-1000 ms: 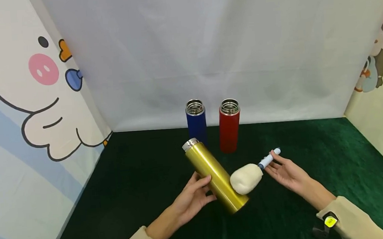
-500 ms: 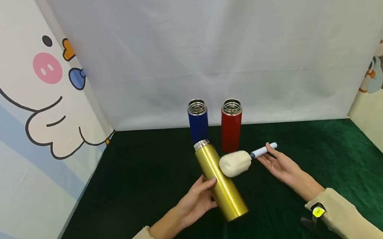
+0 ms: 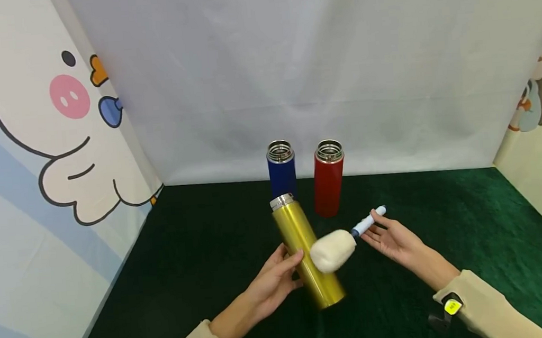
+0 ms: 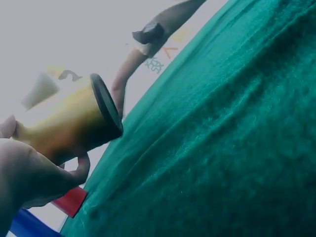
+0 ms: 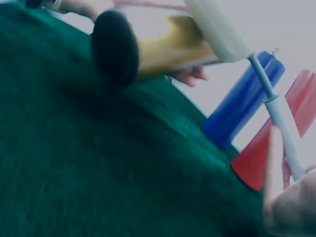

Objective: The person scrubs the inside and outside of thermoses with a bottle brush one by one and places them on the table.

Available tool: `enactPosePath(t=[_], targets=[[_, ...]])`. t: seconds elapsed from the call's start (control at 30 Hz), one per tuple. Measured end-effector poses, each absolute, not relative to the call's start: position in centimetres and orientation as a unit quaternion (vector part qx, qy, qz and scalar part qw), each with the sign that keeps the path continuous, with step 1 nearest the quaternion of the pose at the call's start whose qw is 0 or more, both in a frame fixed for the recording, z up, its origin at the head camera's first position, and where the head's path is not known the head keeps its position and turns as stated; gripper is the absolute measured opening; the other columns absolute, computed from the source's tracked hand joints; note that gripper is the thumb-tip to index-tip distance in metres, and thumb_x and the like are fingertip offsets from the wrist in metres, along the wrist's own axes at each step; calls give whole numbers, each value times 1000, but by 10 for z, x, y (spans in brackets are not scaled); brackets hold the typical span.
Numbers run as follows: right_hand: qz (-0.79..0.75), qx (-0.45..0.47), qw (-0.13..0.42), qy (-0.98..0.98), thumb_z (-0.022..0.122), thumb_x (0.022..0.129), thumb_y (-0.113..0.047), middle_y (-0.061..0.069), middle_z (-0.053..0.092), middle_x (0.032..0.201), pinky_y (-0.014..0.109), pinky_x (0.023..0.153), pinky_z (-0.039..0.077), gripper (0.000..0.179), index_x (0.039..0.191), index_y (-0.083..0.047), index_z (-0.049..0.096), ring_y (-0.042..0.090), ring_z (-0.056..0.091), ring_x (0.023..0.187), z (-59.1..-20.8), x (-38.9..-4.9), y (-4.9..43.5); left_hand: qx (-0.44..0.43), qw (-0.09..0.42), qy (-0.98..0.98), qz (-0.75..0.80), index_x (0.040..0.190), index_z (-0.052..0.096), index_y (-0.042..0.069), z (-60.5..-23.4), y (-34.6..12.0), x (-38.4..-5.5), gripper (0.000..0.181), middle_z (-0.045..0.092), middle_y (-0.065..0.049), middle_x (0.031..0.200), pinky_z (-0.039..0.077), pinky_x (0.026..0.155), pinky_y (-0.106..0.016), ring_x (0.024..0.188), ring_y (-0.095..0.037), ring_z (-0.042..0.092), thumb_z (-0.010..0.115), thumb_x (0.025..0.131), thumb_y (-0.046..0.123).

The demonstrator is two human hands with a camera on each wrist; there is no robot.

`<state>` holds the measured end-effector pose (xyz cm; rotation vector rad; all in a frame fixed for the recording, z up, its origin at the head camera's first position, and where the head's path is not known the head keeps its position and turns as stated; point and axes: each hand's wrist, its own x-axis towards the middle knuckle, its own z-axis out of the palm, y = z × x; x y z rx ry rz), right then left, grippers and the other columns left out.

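Observation:
My left hand (image 3: 272, 283) grips a yellow metal bottle (image 3: 300, 241) around its middle, holding it tilted above the table with its uncapped silver neck up and to the left. In the left wrist view the bottle's dark base (image 4: 106, 103) faces right. My right hand (image 3: 401, 243) pinches the pale blue handle (image 3: 367, 224) of a bottle brush between thumb and fingers. The brush's fluffy cream head (image 3: 333, 250) overlaps the lower half of the bottle's side in the head view. In the right wrist view the brush head (image 5: 219, 29) lies across the yellow bottle (image 5: 173, 47).
Behind stand a blue bottle (image 3: 282, 173) and a red bottle (image 3: 329, 180), both upright with open steel mouths. They rest on a dark green cloth (image 3: 201, 259). A pale curtain (image 3: 339, 68) hangs at the back, with printed cartoon panels (image 3: 28, 183) at the sides.
Within the last second the brush head went up along the bottle's side, then came back down. The yellow bottle shifted slightly right and became more upright, and the right hand moved left.

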<state>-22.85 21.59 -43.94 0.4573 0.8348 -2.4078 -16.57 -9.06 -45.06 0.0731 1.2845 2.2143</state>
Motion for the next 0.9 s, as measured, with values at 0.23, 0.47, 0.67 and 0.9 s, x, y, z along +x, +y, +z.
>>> enactPosePath(t=[0.23, 0.47, 0.67, 0.9], targets=[[-873, 122, 309, 359, 46, 109, -24, 1, 63, 112, 26, 93, 57, 24, 105, -15, 68, 13, 64, 103, -451, -226, 242, 17, 274, 427, 862, 157, 24, 20, -451, -92, -168, 57, 50, -2, 143, 34, 121, -54, 134, -20, 50, 51, 108, 32], [-863, 132, 296, 388, 48, 109, -25, 0, 65, 110, 25, 92, 57, 19, 112, -15, 64, 11, 67, 103, -451, -228, 251, 9, 289, 413, 864, 155, 25, 16, -452, -92, -167, 57, 49, -3, 143, 33, 122, -57, 135, -22, 50, 50, 108, 36], [-893, 188, 263, 313, 54, 105, -20, 4, 58, 119, 28, 102, 55, 36, 136, -25, 35, 20, 71, 95, -444, -236, 228, 13, 307, 413, 857, 148, 30, 20, -453, -90, -161, 46, 49, -4, 141, 45, 111, -53, 131, -22, 51, 50, 108, 32], [-932, 211, 229, 184, 53, 103, -20, 3, 49, 141, 26, 117, 38, 74, 158, -42, 9, 18, 53, 138, -427, -245, 202, 30, 346, 399, 849, 148, 31, 18, -450, -89, -159, 46, 53, -1, 131, 49, 101, -41, 123, -19, 53, 48, 108, 31]])
